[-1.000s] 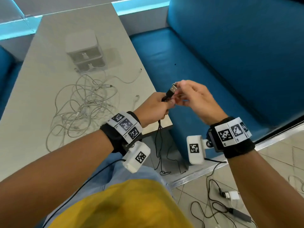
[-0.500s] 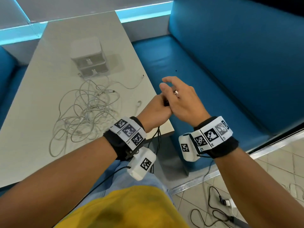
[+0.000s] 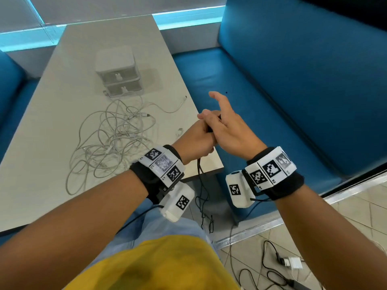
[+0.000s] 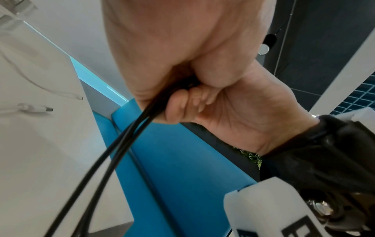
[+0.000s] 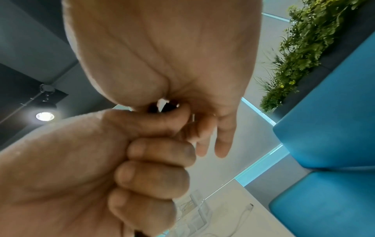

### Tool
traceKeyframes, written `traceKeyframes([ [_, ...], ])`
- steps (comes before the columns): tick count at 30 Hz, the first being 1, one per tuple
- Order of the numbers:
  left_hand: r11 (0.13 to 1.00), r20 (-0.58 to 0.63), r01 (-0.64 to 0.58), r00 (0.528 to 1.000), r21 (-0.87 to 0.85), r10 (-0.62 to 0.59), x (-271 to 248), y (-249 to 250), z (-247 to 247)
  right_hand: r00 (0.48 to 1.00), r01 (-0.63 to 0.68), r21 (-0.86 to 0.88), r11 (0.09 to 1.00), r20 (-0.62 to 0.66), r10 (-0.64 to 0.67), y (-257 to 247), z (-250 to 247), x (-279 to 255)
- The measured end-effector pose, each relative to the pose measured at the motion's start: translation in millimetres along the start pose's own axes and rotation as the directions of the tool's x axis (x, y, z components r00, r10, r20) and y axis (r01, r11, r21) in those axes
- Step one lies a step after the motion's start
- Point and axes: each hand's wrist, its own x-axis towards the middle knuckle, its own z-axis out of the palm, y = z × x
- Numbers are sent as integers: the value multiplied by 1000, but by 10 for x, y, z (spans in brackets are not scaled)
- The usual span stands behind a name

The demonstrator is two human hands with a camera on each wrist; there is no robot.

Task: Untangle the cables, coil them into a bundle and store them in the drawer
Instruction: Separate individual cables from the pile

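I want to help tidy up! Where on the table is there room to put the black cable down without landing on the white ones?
The table is bare along its left edge and near end, below the white cable tangle, and beyond the little drawer box. It is crowded between box and tangle. The left hand grips the black cable.

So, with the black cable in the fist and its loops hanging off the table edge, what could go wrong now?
1. The black cable hanging from the left hand may knot or snag on the table corner.
2. The right hand has some fingers straight, so its wrap may slip.
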Motion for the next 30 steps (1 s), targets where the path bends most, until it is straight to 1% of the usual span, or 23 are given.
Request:
traceKeyframes([
  [2,999,-22,-19,1000,42,20,32,21,-21,999,13,-42,999,-40,-15,-37,-2,20],
  [5,996,-36,-7,999,87,10,80,4,-68,996,71,-100,992,-49,-77,-70,16,47],
  [8,993,-35,-22,999,113,26,119,-12,-92,996,83,-71,994,-22,-85,-108,-1,64],
  [9,993,-50,-22,998,114,28,137,-23,-92,996,82,-21,996,-13,-83,-109,-17,61],
  [11,1000,-75,1,997,24,1,147,6,-57,999,44,163,986,-20,-41,-81,-44,44],
  [13,986,-133,33,990,-163,-55,169,50,-31,998,-23,361,932,-45,42,-26,-10,45],
  [14,962,-168,44,982,-269,-92,183,64,-35,996,-70,462,884,-21,90,4,29,37],
  [15,932,-191,50,974,-360,-126,196,66,-50,990,-130,544,829,32,134,26,77,22],
  [16,899,-188,54,971,-435,-150,202,53,-74,982,-187,583,790,86,170,44,137,-2],
  [17,868,-159,62,974,-492,-160,197,35,-104,972,-236,589,773,129,198,69,198,-22],
  [18,843,-132,59,979,-534,-153,187,17,-137,961,-278,560,780,160,227,84,249,-53],
  [20,801,-136,25,982,-599,-132,187,-24,-281,940,-333,435,837,218,260,191,355,-92],
  [22,761,-195,-5,967,-649,-161,186,-32,-591,922,-341,272,900,283,264,315,477,-158],
  [23,752,-230,-13,956,-659,-184,173,-48,-796,915,-340,211,916,300,271,391,533,-191],
  [24,757,-260,-15,944,-653,-205,151,-79,-1019,909,-350,178,920,302,287,459,570,-213],
  [26,800,-339,-9,909,-600,-244,57,-186,-1449,888,-401,127,907,296,351,537,567,-225],
  [28,832,-420,-5,865,-555,-274,-93,-306,-1785,865,-424,-29,905,285,414,581,516,-199],
  [30,856,-441,1,857,-517,-267,-208,-370,-1974,853,-367,-190,911,321,411,574,485,-157],
])
